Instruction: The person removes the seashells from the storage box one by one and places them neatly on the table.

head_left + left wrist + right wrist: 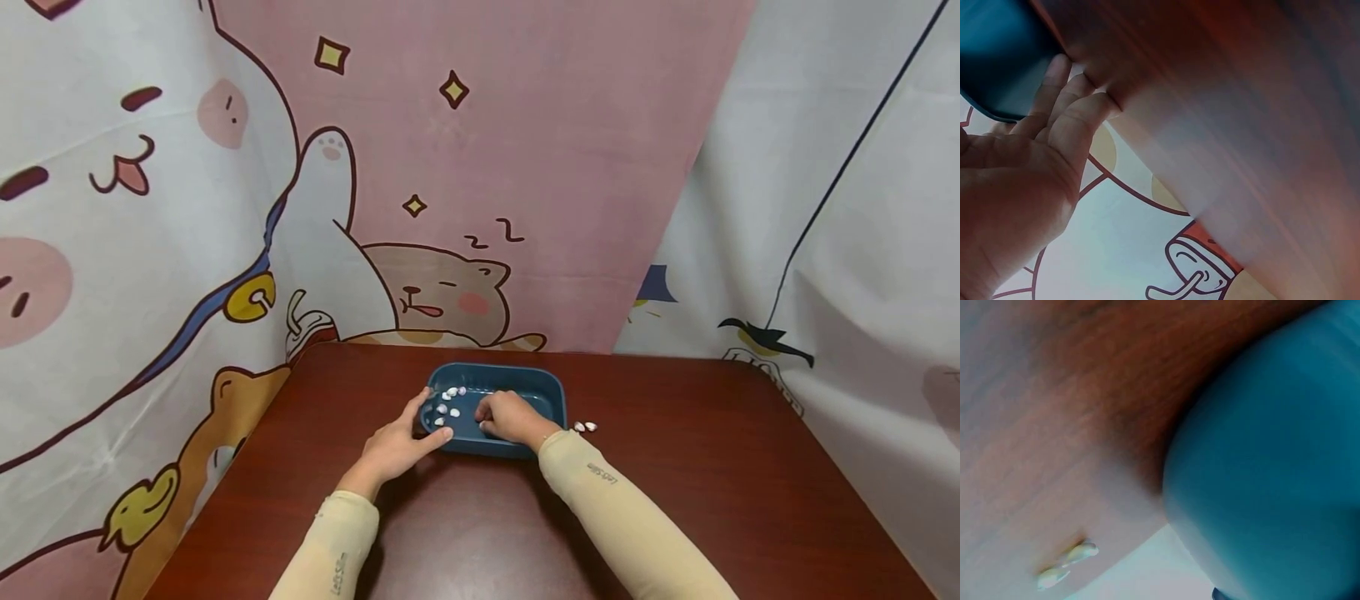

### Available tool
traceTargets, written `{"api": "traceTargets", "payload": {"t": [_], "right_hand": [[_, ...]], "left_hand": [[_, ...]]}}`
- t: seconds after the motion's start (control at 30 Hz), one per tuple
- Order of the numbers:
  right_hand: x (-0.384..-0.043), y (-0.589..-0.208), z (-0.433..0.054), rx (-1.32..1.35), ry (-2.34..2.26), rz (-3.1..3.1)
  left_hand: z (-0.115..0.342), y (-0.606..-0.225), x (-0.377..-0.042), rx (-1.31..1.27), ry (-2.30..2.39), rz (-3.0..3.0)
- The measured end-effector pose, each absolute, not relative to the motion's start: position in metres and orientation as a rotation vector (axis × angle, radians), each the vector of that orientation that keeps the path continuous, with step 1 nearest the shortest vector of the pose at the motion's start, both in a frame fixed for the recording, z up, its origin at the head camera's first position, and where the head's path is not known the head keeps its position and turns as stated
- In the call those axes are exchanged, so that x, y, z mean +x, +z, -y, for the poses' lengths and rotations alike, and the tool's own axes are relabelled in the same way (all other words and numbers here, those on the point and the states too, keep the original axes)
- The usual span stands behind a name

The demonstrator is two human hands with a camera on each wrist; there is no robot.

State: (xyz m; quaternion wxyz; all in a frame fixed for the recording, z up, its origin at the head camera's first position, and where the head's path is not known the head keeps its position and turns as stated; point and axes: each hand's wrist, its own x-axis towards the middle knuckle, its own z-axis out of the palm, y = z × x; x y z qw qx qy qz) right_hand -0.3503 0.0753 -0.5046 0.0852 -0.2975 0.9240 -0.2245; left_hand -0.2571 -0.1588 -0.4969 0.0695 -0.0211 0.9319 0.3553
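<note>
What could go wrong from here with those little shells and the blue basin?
Two shells lie on the table close to the blue basin, near the right sleeve, so that arm might brush them away. The right hand is down inside the basin; a bump could jolt the loose shells towards its left end. The left hand touches that end, and a push might slide the basin.
</note>
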Motion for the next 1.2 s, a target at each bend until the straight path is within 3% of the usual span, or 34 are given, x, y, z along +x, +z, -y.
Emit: {"api": "traceTargets", "payload": {"t": [0.7, 1.2], "right_hand": [[-0.347, -0.495, -0.078, -0.824, -0.587, -2.688], [-0.350, -0.500, -0.090, -0.968, -0.614, -2.838]], "left_hand": [[0.159, -0.499, -0.258, -0.053, 1.066, -2.805], [0.160, -0.499, -0.258, -0.053, 1.079, -2.807]]}}
